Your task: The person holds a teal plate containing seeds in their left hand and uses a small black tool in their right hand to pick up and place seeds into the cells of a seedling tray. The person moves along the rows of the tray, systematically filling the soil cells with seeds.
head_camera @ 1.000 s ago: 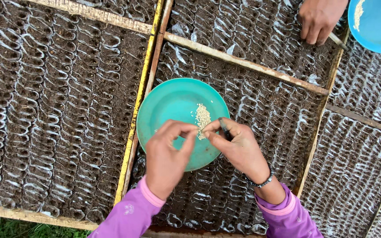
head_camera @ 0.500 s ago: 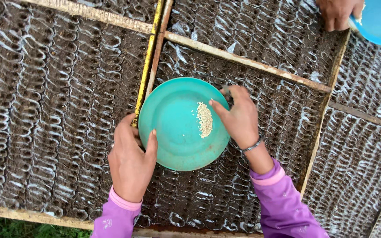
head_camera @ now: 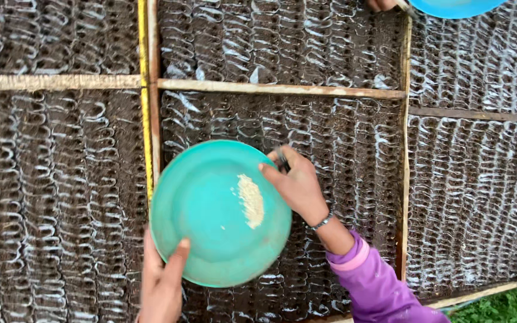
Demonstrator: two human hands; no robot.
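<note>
A round teal plate [head_camera: 210, 221] carries a small heap of pale seeds [head_camera: 251, 200] right of its middle. My left hand [head_camera: 161, 281] grips the plate's near rim from below, thumb on top. My right hand [head_camera: 297, 182] rests at the plate's right rim, fingers pinched on a thin dark stick-like tool [head_camera: 282, 158] whose end points toward the soil cells. A bracelet [head_camera: 323, 221] circles the right wrist above a purple sleeve [head_camera: 372, 281]. Under the plate lie rows of small plastic-lined cells filled with dark soil [head_camera: 306, 125].
Wooden slats [head_camera: 282, 90] and a yellow strip [head_camera: 145, 119] split the seedling bed into sections. At the top right, another person's fingers [head_camera: 381, 5] and a blue plate [head_camera: 453, 6] show. Grass [head_camera: 510, 302] appears at the bottom right corner.
My left hand let go near the seeds and took the plate's near rim. The right hand shifted to the plate's right edge. The view swung, bringing the plate closer and lower.
</note>
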